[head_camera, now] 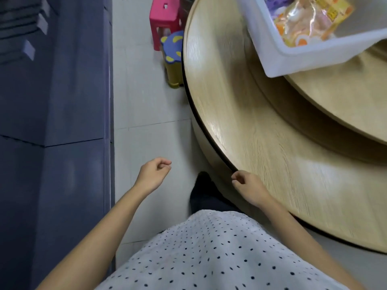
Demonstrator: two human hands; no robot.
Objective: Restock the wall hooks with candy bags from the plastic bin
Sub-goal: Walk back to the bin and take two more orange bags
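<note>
A white plastic bin (310, 55) stands at the top right on the raised round centre of a wooden table. Inside lie an orange-and-clear candy bag (312, 19) and a purple bag (276, 1) partly cut off by the frame. My left hand (154, 174) hangs over the floor with its fingers curled and nothing in it. My right hand (249, 188) is loosely curled at the table's near edge, also holding nothing. Both hands are far below the bin. No wall hooks show in the view.
The round wooden table (261, 147) has a dark rim and fills the right side. A pink stool (165, 19) and a blue-and-yellow stool (172, 57) stand on the pale tiled floor (146, 105). A dark blue-grey wall (54, 122) runs along the left.
</note>
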